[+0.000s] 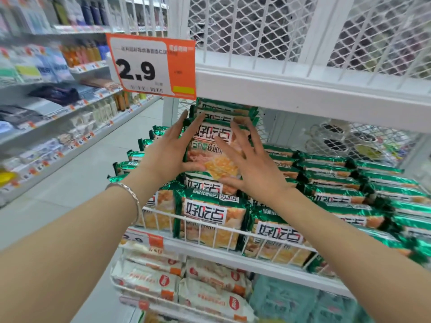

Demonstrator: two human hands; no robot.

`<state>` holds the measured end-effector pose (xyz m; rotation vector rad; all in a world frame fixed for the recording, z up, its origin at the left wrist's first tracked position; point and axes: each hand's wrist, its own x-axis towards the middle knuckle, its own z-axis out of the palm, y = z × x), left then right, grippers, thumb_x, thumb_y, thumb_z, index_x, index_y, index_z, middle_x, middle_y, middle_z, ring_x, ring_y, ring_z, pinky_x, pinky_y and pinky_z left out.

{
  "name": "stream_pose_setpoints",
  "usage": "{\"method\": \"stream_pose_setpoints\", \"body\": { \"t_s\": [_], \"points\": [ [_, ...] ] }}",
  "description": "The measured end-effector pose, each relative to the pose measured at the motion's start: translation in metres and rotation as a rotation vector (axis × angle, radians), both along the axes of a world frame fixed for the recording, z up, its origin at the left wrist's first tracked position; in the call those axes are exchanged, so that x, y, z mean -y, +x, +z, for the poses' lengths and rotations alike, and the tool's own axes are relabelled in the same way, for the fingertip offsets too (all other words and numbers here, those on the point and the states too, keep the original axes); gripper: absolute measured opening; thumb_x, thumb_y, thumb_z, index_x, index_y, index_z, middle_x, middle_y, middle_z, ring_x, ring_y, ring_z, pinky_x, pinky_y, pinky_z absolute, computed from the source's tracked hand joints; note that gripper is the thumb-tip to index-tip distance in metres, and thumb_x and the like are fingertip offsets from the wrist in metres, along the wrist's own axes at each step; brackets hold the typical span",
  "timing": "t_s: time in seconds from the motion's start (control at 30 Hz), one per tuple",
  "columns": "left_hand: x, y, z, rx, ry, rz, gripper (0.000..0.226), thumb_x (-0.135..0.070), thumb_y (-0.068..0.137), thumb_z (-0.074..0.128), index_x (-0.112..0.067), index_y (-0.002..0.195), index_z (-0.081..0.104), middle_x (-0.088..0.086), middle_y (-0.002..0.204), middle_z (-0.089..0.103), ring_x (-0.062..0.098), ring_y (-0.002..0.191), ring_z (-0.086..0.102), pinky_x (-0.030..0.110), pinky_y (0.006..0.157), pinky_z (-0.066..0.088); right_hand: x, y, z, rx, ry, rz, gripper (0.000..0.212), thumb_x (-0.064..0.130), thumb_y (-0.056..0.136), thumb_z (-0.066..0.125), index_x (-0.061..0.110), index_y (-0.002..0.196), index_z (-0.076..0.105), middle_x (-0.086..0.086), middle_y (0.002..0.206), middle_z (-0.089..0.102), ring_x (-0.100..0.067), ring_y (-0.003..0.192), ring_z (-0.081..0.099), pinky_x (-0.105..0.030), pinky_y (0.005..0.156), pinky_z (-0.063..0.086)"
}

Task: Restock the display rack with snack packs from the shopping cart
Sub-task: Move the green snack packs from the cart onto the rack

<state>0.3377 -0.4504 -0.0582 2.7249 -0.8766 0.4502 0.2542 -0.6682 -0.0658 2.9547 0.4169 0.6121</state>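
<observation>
At the far left of my feed, the aisle shelves smear into blur. I can pick out bottles, packets and small orange tags, but none of it is readable. The left forearm comes up from the bottom corner with a silver bracelet on the wrist.

An orange price sign hangs from the front of the display rack. It shows 2.9, and the small print is too soft to read.

Below it, the left hand lies flat against the left edge of a green snack pack, fingers straight and close together, thumb under the bottom edge. The pack stands face-on atop the stack at the left end of the middle shelf, just under the shelf above. Only the top edges of the packs behind it show.

The right hand presses the pack's right half with straight fingers spread wide, covering part of the print.

Further right, rows of matching packs lie overlapped behind the wire front rail, and the frame cuts off the last ones. Through the mesh panel I see dark round shapes I cannot identify.

On the shelf below sit white packs, their labels blurred, and the right forearm hides part of that shelf.
</observation>
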Motion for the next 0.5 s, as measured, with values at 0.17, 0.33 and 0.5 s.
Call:
{"method": "stream_pose_setpoints", "body": {
  "t_s": [0.17, 0.33, 0.5],
  "points": [
    [-0.028, -0.021, -0.01, -0.009, -0.048, 0.144, 0.104, -0.085, 0.076, 0.036, -0.041, 0.155, -0.017, 0.001, 0.168, -0.005, 0.036, 0.126, 0.054, 0.042, 0.077, 0.056, -0.02, -0.018, 0.021, -0.007, 0.205, -0.045, 0.066, 0.065, 0.09, 0.046, 0.042, 0.15, 0.032, -0.002, 0.167, 0.001, -0.032, 0.153, -0.01, -0.062, 0.119, -0.007],
    [-0.097, -0.065, -0.021, -0.053, -0.188, 0.374, 0.081, -0.056, 0.095, 0.052, -0.02, 0.158, 0.018, 0.006, 0.161, 0.028, 0.027, 0.143, 0.036, 0.047, 0.107, 0.043, -0.083, -0.035, 0.028, 0.151, 0.272, 0.139, 0.041, 0.025, 0.087, 0.064, 0.018, 0.128, 0.059, -0.015, 0.156, 0.034, -0.034, 0.149, 0.02, -0.057, 0.121, 0.002],
    [-0.198, -0.119, -0.019, -0.077, -0.14, 0.604, 0.065, -0.048, 0.098, 0.052, -0.016, 0.152, 0.034, 0.007, 0.159, 0.032, 0.029, 0.14, 0.038, 0.047, 0.103, 0.042, -0.172, -0.035, 0.011, -0.039, 0.207, 0.3, 0.04, 0.021, 0.085, 0.066, 0.01, 0.123, 0.062, -0.021, 0.15, 0.042, -0.037, 0.147, 0.025, -0.052, 0.121, 0.001]
  ]
}}
